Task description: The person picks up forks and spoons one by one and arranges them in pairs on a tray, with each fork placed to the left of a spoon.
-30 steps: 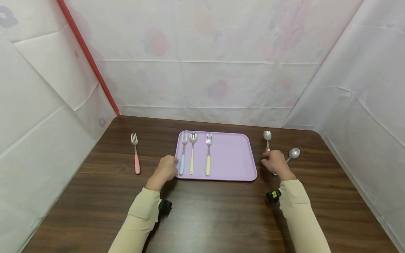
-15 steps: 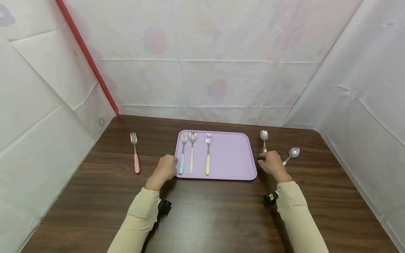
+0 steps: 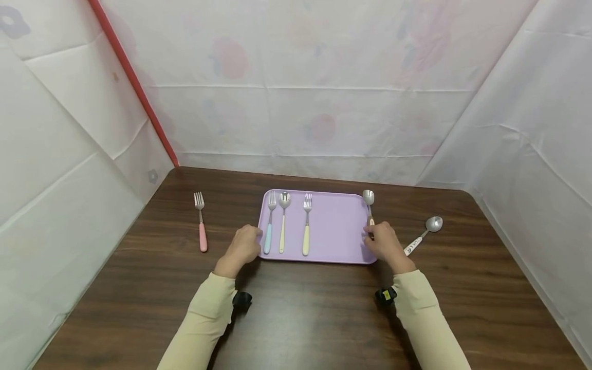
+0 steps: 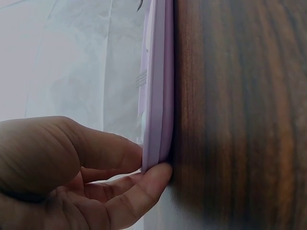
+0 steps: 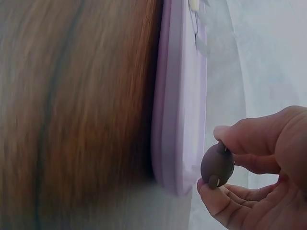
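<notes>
My left hand [image 3: 241, 247] pinches the left rim of a lilac tray [image 3: 339, 223]; the left wrist view shows thumb and fingers [image 4: 153, 179] on its edge. Between the thumb and fingers of my right hand [image 3: 385, 242] is a metal spoon [image 3: 368, 197], gripped by its brown and pale handle, bowl pointing away from me. It overlaps the tray's right edge in the head view. Up close, the handle end [image 5: 216, 166] is dark, rounded and has small nubs. On the tray lie a blue-handled fork [image 3: 268, 237], a cream-handled spoon [image 3: 281, 234] and a yellow-handled fork [image 3: 306, 239].
A pink-handled fork [image 3: 203, 236] lies left of the tray on the dark wooden table [image 3: 305, 313]. Right of my right hand, a spoon with a white patterned handle [image 3: 413, 245] lies slanted. Pale printed sheeting [image 3: 296, 113] hangs behind the table and along both sides.
My right hand has moved left with the spoon, from the table to the tray's right edge. The white-handled spoon is more exposed now. My left hand stays at the tray.
</notes>
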Demonstrator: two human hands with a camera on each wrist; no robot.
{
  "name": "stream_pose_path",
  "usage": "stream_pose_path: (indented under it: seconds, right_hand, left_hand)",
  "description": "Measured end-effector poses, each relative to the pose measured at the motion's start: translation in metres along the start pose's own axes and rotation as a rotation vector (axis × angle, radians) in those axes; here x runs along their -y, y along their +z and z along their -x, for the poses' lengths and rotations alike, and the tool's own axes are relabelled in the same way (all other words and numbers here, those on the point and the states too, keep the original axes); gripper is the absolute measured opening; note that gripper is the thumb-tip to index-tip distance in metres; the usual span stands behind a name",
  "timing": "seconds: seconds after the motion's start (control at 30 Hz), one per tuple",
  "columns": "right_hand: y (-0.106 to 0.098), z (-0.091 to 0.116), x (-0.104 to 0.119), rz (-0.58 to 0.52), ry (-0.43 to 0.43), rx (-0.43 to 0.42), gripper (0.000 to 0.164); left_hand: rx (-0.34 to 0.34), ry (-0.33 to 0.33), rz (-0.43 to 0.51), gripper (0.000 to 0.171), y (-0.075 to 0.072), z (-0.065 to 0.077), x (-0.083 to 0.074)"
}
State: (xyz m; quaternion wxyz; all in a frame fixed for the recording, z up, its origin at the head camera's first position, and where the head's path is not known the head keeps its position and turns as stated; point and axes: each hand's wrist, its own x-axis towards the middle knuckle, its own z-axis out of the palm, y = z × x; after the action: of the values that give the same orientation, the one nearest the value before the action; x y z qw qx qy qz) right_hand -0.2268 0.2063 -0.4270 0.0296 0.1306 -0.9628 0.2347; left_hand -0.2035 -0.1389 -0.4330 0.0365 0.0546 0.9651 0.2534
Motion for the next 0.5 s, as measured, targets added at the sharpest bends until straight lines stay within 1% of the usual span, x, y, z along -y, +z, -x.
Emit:
stream_pose_path:
  seconds: [0.17, 0.3, 0.4, 0.5]
  right_hand:
    - [0.006, -0.001, 0.007, 0.002, -0.072, -0.022, 0.024]
    - [0.009, -0.001, 0.011, 0.006, -0.089, -0.028, 0.022]
    - [0.012, -0.001, 0.013, 0.018, -0.094, -0.019, 0.021]
    - [0.014, -0.001, 0.016, 0.029, -0.101, -0.013, 0.022]
  left_hand:
    - [0.006, -0.015, 0.007, 0.038, 0.000, 0.000, 0.000]
    - [0.004, -0.002, 0.004, 0.038, 0.000, 0.000, 0.001]
    - [0.018, -0.008, 0.010, 0.038, 0.000, 0.000, 0.000]
    - [0.017, -0.010, 0.009, 0.038, -0.001, 0.000, -0.001]
